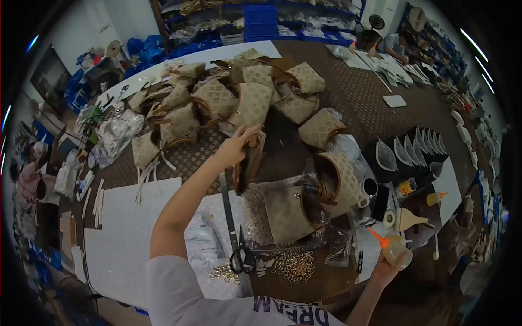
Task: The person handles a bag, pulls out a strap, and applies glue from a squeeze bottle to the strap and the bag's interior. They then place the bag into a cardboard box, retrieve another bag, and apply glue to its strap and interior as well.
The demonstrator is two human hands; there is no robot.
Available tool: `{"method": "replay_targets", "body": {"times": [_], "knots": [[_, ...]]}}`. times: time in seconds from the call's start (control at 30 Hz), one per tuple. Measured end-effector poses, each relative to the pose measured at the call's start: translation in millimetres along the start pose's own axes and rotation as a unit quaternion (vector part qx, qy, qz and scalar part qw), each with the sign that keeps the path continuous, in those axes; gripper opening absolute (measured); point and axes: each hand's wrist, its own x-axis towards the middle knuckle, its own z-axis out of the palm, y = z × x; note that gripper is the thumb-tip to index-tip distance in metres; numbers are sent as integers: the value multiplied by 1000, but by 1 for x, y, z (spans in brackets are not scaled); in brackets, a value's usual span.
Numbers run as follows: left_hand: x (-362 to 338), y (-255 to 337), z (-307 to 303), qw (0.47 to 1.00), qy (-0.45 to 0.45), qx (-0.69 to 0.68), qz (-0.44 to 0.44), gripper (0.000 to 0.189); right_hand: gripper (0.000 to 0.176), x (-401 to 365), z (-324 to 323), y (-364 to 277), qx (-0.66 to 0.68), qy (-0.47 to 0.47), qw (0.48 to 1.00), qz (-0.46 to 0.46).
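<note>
My left hand (235, 150) is stretched out over the middle of the table, its fingers closed on the brown trim of a beige patterned handbag (253, 106). Where exactly the fingers grip is partly hidden. Low on the right, my right hand (389, 271) is wrapped around a squeeze bottle (396, 253) with an orange nozzle and pale contents. Between the hands lies another beige handbag (287, 214) with a brown strap. A pile of similar handbags (215, 99) spreads behind my left hand.
Close to me are black scissors (242, 259), a metal ruler (228, 217) and a heap of gold rings (293, 266). On the right stand dark curved pieces (387, 156), a yellow jar (406, 186) and another orange-tipped bottle (436, 198). A person (396, 46) sits at the far right.
</note>
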Motion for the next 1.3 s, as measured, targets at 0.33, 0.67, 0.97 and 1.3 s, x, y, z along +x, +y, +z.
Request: {"method": "replay_targets", "body": {"times": [0.33, 0.67, 0.97, 1.3], "knots": [[-201, 134, 7, 784, -105, -522, -320, 60, 55, -66, 49, 2, 16, -199, 979, 44], [-278, 221, 77, 964, -139, -218, 59, 44, 48, -128, 27, -37, 57, -270, 958, 82], [-276, 280, 51, 949, -133, -284, 34, 43, 75, -135, -16, -73, 94, -326, 938, 69], [-292, 280, 54, 965, -135, -128, 184, 30, 83, -147, -16, -78, 44, -363, 929, 57]]}}
